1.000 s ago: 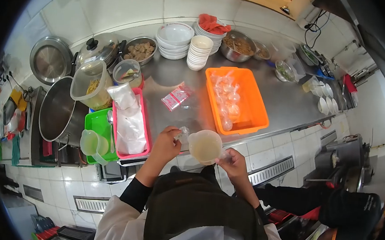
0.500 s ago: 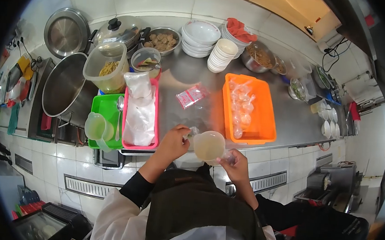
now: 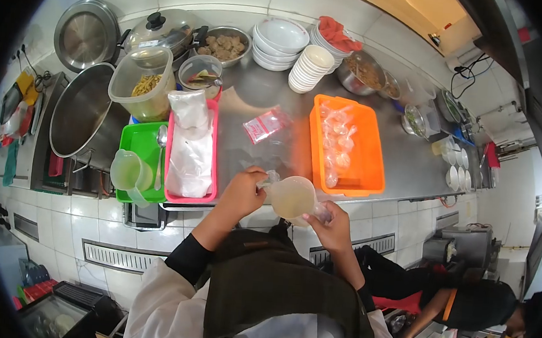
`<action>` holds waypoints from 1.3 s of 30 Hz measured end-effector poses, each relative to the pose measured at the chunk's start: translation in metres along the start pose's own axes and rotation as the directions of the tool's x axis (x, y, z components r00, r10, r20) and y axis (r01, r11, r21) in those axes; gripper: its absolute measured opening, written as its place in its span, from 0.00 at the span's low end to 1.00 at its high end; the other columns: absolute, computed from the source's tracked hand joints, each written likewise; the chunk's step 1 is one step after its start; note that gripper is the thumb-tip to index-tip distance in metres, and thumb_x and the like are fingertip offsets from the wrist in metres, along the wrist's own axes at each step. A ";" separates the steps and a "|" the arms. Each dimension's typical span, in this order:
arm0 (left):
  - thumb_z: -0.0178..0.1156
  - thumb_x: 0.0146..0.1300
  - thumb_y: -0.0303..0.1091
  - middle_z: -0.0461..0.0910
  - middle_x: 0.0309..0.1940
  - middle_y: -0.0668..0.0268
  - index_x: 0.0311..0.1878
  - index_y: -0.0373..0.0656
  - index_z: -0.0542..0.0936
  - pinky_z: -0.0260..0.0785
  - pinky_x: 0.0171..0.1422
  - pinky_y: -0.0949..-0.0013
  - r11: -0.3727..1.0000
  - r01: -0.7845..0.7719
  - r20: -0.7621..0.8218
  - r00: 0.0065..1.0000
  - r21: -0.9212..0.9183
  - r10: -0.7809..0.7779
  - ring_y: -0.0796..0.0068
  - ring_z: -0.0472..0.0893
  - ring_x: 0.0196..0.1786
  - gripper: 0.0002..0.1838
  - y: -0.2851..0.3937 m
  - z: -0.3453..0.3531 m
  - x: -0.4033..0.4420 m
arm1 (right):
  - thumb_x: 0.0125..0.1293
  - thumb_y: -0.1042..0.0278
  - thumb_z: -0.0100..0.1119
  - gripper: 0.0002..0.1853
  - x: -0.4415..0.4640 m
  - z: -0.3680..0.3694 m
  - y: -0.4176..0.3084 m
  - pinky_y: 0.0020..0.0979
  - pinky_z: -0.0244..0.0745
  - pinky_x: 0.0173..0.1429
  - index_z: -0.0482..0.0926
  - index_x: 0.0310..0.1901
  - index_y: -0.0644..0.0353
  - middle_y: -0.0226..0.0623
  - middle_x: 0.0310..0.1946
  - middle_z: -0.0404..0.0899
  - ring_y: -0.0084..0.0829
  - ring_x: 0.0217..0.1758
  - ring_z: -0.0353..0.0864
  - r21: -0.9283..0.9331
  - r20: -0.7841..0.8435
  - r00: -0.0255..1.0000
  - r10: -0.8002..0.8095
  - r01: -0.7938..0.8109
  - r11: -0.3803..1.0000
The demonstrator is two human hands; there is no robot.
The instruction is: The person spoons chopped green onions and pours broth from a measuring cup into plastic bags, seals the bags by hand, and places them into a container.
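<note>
My right hand is closed round the handle of a translucent plastic measuring jug, which looks to have pale cloudy liquid in it. The jug is at the counter's front edge, close to my apron. In my left hand the fingers pinch a small clear plastic bag beside the jug's left rim. How far the bag is open I cannot tell. Past the hands, a red and white packet lies on the steel counter. An orange basin holds several tied clear bags.
To the left are a pink tray with white plastic bags and a green tray with another jug and a spoon. A large pot, stacked bowls and food pans stand behind. A person bends at lower right.
The view has shifted slightly, so the counter's things appear further left and up. At lower right the other person has come further into view, bent over. Both my hands keep their holds.
</note>
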State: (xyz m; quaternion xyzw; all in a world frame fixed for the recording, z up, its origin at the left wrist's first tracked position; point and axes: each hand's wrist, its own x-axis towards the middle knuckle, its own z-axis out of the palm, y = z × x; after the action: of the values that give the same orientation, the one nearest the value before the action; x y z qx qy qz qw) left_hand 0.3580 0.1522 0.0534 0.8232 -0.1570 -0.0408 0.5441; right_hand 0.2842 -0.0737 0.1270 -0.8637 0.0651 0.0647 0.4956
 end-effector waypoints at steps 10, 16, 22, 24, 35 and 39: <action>0.58 0.46 0.18 0.80 0.46 0.53 0.44 0.30 0.81 0.75 0.40 0.65 0.998 -0.037 0.001 0.999 0.056 0.037 0.57 0.81 0.34 0.18 -0.006 0.003 0.005 | 0.56 0.71 0.70 0.13 0.005 0.003 0.005 0.24 0.71 0.35 0.77 0.38 0.68 0.35 0.26 0.78 0.18 0.30 0.74 0.039 -0.049 0.998 -0.046 0.048 0.998; 0.57 0.45 0.18 0.80 0.46 0.52 0.42 0.31 0.81 0.75 0.47 0.59 1.000 -0.008 -0.003 1.000 0.022 0.008 0.48 0.80 0.42 0.17 -0.002 0.003 0.006 | 0.57 0.72 0.69 0.13 0.008 0.001 0.011 0.25 0.73 0.39 0.78 0.41 0.68 0.36 0.31 0.80 0.19 0.33 0.76 -0.035 -0.011 1.000 -0.019 0.019 0.999; 0.56 0.46 0.16 0.80 0.45 0.54 0.46 0.32 0.81 0.74 0.36 0.69 0.998 -0.060 -0.008 0.998 0.036 0.060 0.63 0.81 0.30 0.20 -0.007 0.002 0.008 | 0.55 0.68 0.70 0.16 0.009 0.001 0.000 0.29 0.74 0.37 0.78 0.42 0.68 0.45 0.28 0.81 0.27 0.29 0.78 -0.047 -0.047 0.997 -0.068 0.066 0.997; 0.56 0.46 0.15 0.80 0.45 0.54 0.46 0.32 0.81 0.74 0.36 0.69 0.998 -0.062 -0.012 0.998 0.025 0.062 0.63 0.80 0.29 0.20 -0.009 0.003 0.009 | 0.55 0.69 0.70 0.16 0.010 0.001 0.002 0.29 0.74 0.38 0.78 0.42 0.69 0.45 0.29 0.81 0.28 0.31 0.80 -0.044 -0.047 0.998 -0.038 0.036 0.998; 0.55 0.45 0.15 0.80 0.46 0.55 0.46 0.32 0.81 0.73 0.34 0.70 0.999 -0.039 -0.003 0.999 -0.026 0.039 0.66 0.80 0.29 0.21 -0.001 -0.002 0.015 | 0.55 0.71 0.68 0.19 0.016 -0.005 -0.027 0.32 0.77 0.42 0.77 0.47 0.70 0.51 0.35 0.82 0.34 0.37 0.84 -0.079 -0.027 0.997 -0.073 0.071 0.994; 0.55 0.44 0.15 0.81 0.46 0.55 0.46 0.32 0.81 0.73 0.34 0.71 0.999 -0.034 0.016 0.999 -0.009 0.034 0.67 0.80 0.28 0.21 0.000 -0.005 0.018 | 0.55 0.70 0.68 0.19 0.019 -0.006 -0.027 0.33 0.77 0.42 0.77 0.46 0.70 0.52 0.35 0.82 0.36 0.37 0.85 -0.069 -0.009 0.997 -0.074 0.073 0.995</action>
State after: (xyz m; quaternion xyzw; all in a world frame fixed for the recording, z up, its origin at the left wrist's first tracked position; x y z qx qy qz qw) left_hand 0.3763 0.1511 0.0571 0.8178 -0.1751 -0.0387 0.5469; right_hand 0.3076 -0.0664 0.1497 -0.8824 0.0338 0.0435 0.4673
